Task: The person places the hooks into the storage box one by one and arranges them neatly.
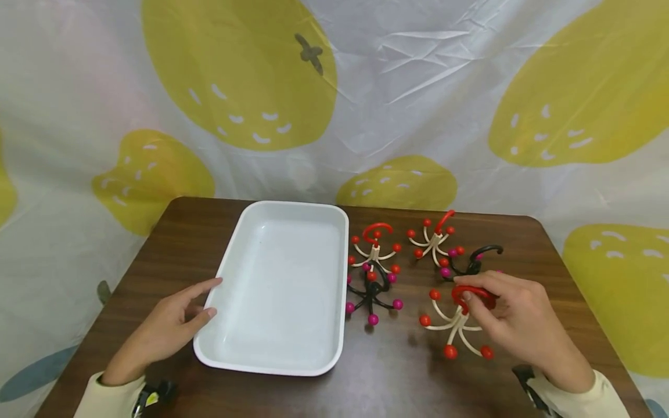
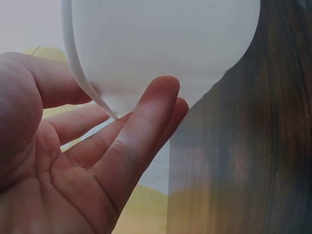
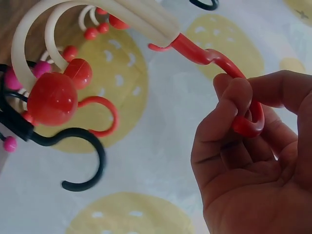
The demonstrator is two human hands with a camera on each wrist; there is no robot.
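My right hand [image 1: 528, 325] pinches the red hook of a multi-armed hanger [image 1: 460, 325], whose curved cream arms end in red balls. The right wrist view shows thumb and fingers curled round that hook [image 3: 251, 124]. On the left, my other hand [image 1: 162, 325] touches the near-left rim of a white rectangular tray [image 1: 342, 290] with thumb and forefinger extended. In the left wrist view its fingers [image 2: 151, 107] lie against the tray's outer wall [image 2: 161, 39]. Nothing lies inside the tray.
Right of the tray stand two more cream-and-red hangers [image 1: 374, 255] [image 1: 435, 241]. Near them are two black hangers with magenta balls [image 1: 371, 296] [image 1: 473, 266], one partly behind my right hand. A lemon-patterned curtain [image 1: 366, 104] hangs behind the brown wooden table [image 1: 387, 371].
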